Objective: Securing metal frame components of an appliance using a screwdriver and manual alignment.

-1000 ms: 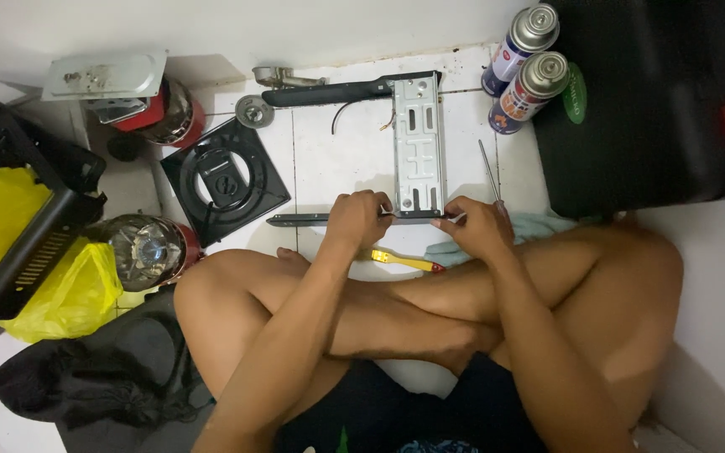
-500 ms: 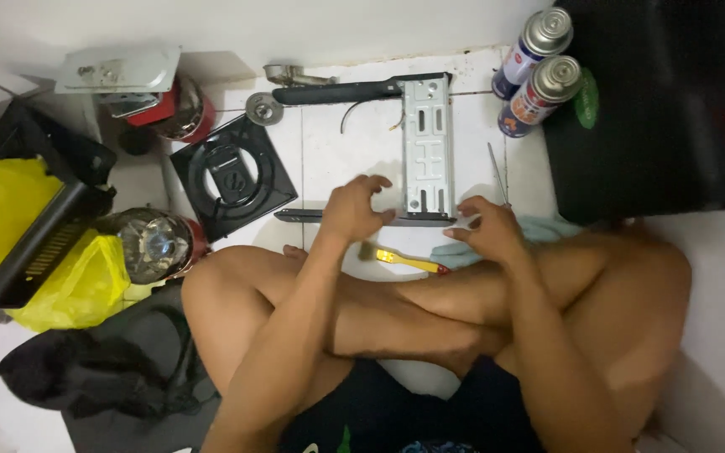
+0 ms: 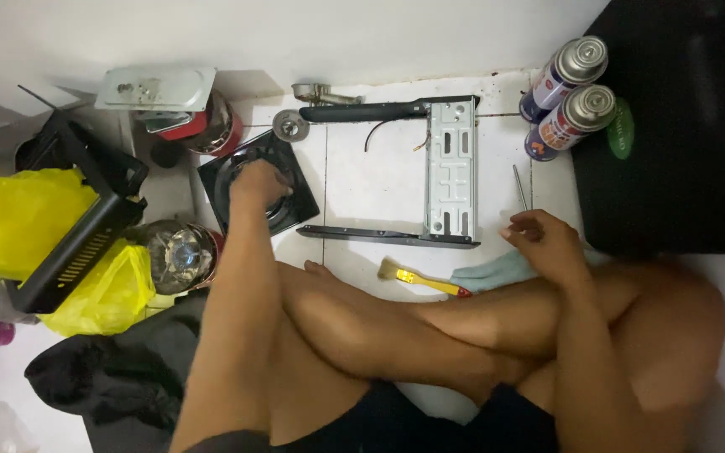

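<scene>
**On the white tiled floor: left hand on the black burner plate**

On the white tiled floor (image 3: 371,180), left of centre: square black metal burner plate with a round recess (image 3: 295,205), lying flat. Left hand (image 3: 255,180) resting on top of it, fingers curled over the recess; whether actually gripping or only pressing, cannot tell. Just above the plate, a small round silver disc (image 3: 290,125). To the right, a black metal frame with a perforated silver bracket (image 3: 451,172), flat on the tiles, well apart from the left hand. Right hand (image 3: 547,243) loosely curled near the bracket's lower right corner, close to a thin metal rod (image 3: 519,186); anything inside the fingers hidden. Below the frame, a small yellow-handled brush (image 3: 421,278) beside a pale blue cloth (image 3: 492,273), partly covered by crossed bare legs.

Top right, two spray cans with silver caps (image 3: 568,96) against a large black case (image 3: 681,126), cut off by the picture's edge. Far left, yellow plastic bags (image 3: 18,218) around a black slatted part (image 3: 77,243), crowding that side. Bare tile only between plate and frame.
</scene>
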